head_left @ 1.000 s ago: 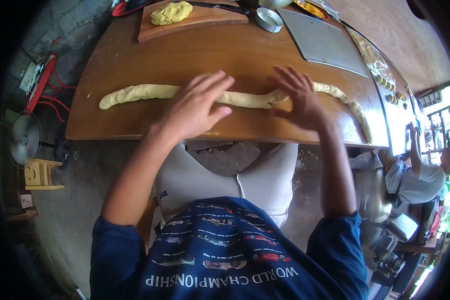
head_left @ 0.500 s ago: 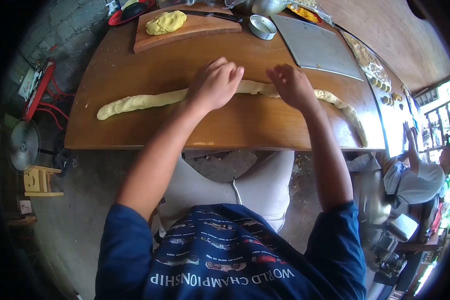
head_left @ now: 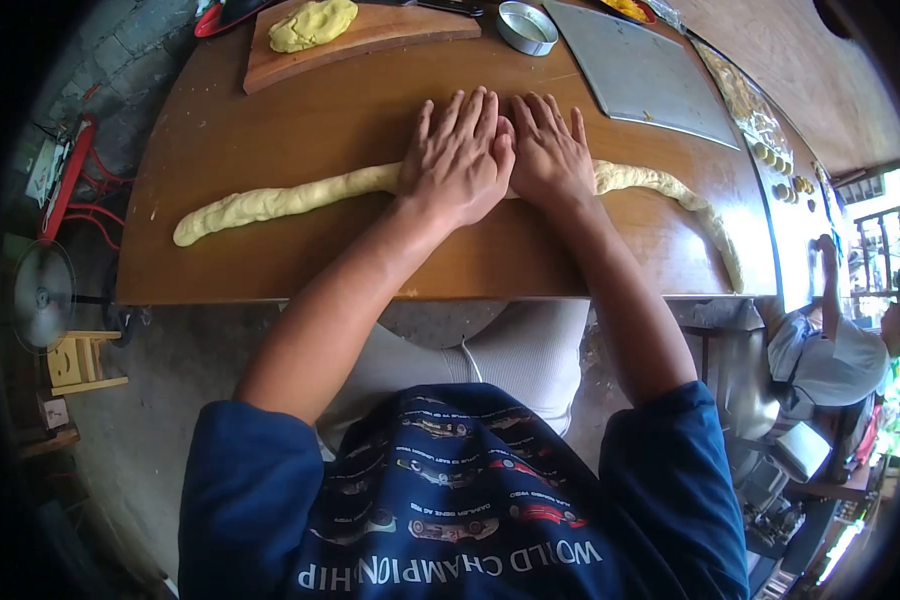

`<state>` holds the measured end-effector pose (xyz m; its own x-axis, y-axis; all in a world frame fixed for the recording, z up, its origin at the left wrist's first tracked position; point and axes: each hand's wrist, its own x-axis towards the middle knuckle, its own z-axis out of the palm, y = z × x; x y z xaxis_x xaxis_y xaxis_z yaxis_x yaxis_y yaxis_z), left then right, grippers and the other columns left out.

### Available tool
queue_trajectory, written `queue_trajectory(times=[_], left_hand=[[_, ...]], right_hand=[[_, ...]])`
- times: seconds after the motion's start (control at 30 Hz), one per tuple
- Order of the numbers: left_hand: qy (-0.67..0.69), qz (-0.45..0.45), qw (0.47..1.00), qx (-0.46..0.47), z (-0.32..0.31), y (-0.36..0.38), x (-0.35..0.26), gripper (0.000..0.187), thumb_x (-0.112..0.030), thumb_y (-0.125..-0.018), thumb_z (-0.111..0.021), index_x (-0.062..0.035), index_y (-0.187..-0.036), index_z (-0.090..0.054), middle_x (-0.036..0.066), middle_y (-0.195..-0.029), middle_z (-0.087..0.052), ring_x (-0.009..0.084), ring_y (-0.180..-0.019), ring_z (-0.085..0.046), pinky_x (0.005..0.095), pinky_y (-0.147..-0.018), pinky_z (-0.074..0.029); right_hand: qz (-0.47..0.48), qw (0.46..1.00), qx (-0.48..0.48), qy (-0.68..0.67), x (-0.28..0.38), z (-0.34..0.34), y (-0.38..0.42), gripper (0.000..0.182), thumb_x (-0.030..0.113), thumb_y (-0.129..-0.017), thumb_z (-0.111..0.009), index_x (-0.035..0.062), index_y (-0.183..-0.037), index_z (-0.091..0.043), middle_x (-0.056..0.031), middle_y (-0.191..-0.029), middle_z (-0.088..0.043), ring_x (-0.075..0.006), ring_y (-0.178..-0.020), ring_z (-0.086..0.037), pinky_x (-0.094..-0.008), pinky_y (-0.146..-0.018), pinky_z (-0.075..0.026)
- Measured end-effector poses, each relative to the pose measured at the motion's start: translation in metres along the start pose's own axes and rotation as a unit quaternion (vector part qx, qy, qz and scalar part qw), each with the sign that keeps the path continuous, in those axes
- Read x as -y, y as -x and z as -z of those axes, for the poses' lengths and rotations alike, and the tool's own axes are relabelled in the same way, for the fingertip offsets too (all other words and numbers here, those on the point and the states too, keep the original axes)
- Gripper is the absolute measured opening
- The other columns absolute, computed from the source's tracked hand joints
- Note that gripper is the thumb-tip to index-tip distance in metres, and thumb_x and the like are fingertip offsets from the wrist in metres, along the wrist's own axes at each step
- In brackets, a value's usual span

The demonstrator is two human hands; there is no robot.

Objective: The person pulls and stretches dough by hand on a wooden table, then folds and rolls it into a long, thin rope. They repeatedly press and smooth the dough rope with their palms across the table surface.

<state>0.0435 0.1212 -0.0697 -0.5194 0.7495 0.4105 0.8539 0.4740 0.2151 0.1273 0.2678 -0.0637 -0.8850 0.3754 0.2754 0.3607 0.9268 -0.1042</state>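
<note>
A long, pale yellow rope of dough (head_left: pixel 300 198) stretches across the wooden table (head_left: pixel 370 255), its right end curving down toward the table's near edge. My left hand (head_left: pixel 457 160) lies flat over the middle of the rope, fingers stretched forward. Just beside it, my right hand (head_left: pixel 553 155) rests flat on the same stretch, fingers extended. The two hands meet at the thumbs and hide the middle of the dough rope. Neither hand grips anything.
At the far side are a cutting board (head_left: pixel 390 38) with a yellow dough lump (head_left: pixel 313 25), a round metal tin (head_left: pixel 527 28) and a flat metal tray (head_left: pixel 640 75). Small dough pieces (head_left: pixel 773 158) lie on the right. Another person (head_left: pixel 830 355) sits there. A fan (head_left: pixel 43 295) stands left.
Both hands have come together over the middle of the dough rope. Their curled fingers have straightened and now lie flat. The view has shifted slightly.
</note>
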Motion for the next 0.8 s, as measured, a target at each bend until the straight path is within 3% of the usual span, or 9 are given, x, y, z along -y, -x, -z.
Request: queue_trajectory(times=[0.13, 0.33, 0.4, 0.5, 0.53, 0.6, 0.63, 0.8], left_hand=[[-0.013, -0.041, 0.999, 0.025, 0.022, 0.037, -0.004, 0.07, -0.043, -0.117, -0.033, 0.0017, -0.171, -0.035, 0.02, -0.178, -0.037, 0.0357, -0.167, -0.032, 0.0588, -0.137, -0.016], [0.033, -0.098, 0.993, 0.047, 0.06, 0.103, -0.02, 0.075, -0.049, -0.119, -0.033, 0.0028, -0.173, -0.03, 0.02, -0.179, -0.035, 0.0327, -0.168, -0.029, 0.0556, -0.138, -0.01], [0.021, -0.105, 0.993, 0.047, 0.073, 0.105, -0.017, 0.074, -0.048, -0.119, -0.033, 0.0032, -0.172, -0.032, 0.021, -0.179, -0.035, 0.0323, -0.168, -0.029, 0.0532, -0.138, -0.012], [0.116, -0.042, 0.974, 0.192, 0.086, 0.081, -0.011, 0.069, -0.044, -0.118, -0.039, 0.0031, -0.168, -0.04, 0.024, -0.178, -0.035, 0.0347, -0.167, -0.032, 0.0507, -0.137, -0.021], [0.117, -0.044, 0.973, 0.192, 0.08, 0.071, -0.012, 0.069, -0.044, -0.118, -0.039, 0.0031, -0.168, -0.04, 0.024, -0.178, -0.035, 0.0347, -0.167, -0.032, 0.0507, -0.137, -0.021], [0.058, -0.075, 0.992, 0.084, 0.054, 0.053, -0.011, 0.066, -0.041, -0.117, -0.045, -0.002, -0.17, -0.041, 0.024, -0.177, -0.036, 0.0363, -0.166, -0.033, 0.0518, -0.137, -0.022], [0.008, -0.08, 0.995, 0.058, 0.041, 0.046, -0.01, 0.067, -0.037, -0.115, -0.048, -0.0077, -0.173, -0.035, 0.022, -0.18, -0.032, 0.0391, -0.167, -0.029, 0.0575, -0.137, -0.02], [0.004, 0.012, 0.998, 0.054, -0.001, 0.004, 0.007, 0.077, -0.036, -0.11, -0.051, -0.01, -0.177, -0.022, 0.02, -0.184, -0.021, 0.042, -0.17, -0.019, 0.0675, -0.135, -0.014]], right_hand=[[-0.006, 0.999, 0.04, 0.016, 0.01, 0.018, 0.04, 0.071, 0.051, -0.115, -0.035, 0.0074, -0.17, -0.043, -0.0139, -0.18, -0.036, -0.0309, -0.171, -0.023, -0.0545, -0.14, -0.008], [0.031, 0.999, -0.003, 0.022, 0.025, 0.041, 0.116, 0.071, 0.051, -0.117, -0.036, -0.0003, -0.163, -0.051, -0.0214, -0.178, -0.037, -0.0348, -0.17, -0.025, -0.056, -0.138, -0.013], [0.048, 0.998, -0.032, 0.018, 0.024, 0.053, 0.131, 0.07, 0.05, -0.117, -0.038, -0.0035, -0.159, -0.054, -0.0262, -0.174, -0.04, -0.0389, -0.168, -0.028, -0.0562, -0.137, -0.017], [-0.01, 0.993, 0.086, -0.076, 0.016, 0.082, 0.123, 0.062, 0.044, -0.117, -0.041, -0.0036, -0.153, -0.058, -0.0276, -0.163, -0.054, -0.0442, -0.158, -0.044, -0.0567, -0.132, -0.029], [-0.012, 0.993, 0.085, -0.075, 0.015, 0.079, 0.116, 0.062, 0.044, -0.117, -0.041, -0.0036, -0.153, -0.058, -0.0276, -0.163, -0.054, -0.0442, -0.158, -0.044, -0.0567, -0.132, -0.029], [0.043, 0.992, 0.035, -0.115, 0.022, 0.068, 0.097, 0.057, 0.041, -0.117, -0.042, -0.0005, -0.153, -0.055, -0.0262, -0.16, -0.057, -0.044, -0.157, -0.046, -0.0571, -0.131, -0.031], [0.025, 0.983, 0.061, -0.169, 0.035, 0.07, 0.084, 0.057, 0.042, -0.117, -0.039, 0.0033, -0.157, -0.051, -0.0254, -0.16, -0.056, -0.0428, -0.158, -0.044, -0.0581, -0.132, -0.03], [-0.023, 0.992, 0.021, -0.125, 0.028, 0.021, 0.027, 0.063, 0.048, -0.116, -0.036, 0.0044, -0.16, -0.047, -0.0239, -0.166, -0.05, -0.0413, -0.163, -0.036, -0.0584, -0.135, -0.025]])
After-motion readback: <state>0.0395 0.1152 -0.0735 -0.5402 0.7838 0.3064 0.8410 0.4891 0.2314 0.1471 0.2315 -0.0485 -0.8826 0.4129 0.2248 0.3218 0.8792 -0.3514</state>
